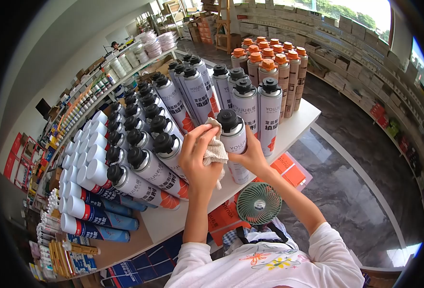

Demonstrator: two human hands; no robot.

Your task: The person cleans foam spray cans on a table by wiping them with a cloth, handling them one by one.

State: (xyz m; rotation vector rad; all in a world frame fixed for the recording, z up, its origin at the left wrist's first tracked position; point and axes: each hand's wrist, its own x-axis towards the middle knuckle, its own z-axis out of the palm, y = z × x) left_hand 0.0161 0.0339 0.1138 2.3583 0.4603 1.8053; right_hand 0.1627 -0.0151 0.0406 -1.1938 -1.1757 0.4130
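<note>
My left hand is closed on a crumpled beige cloth, pressed near the upper side of a foam sealant can. My right hand wraps round the same can from its right side. This can has a black cap and a pale grey body with dark print; it stands slightly tilted at the table's front edge, apart from the rows behind it. Directly behind are more black-capped foam cans. To the left, rows of similar cans fill the table. Part of the held can is hidden by my fingers.
Orange-capped cans stand at the back right of the white table. White-capped blue cans and tubes lie left. A green fan is near my body, beside orange boxes. Stocked shelves line the walls.
</note>
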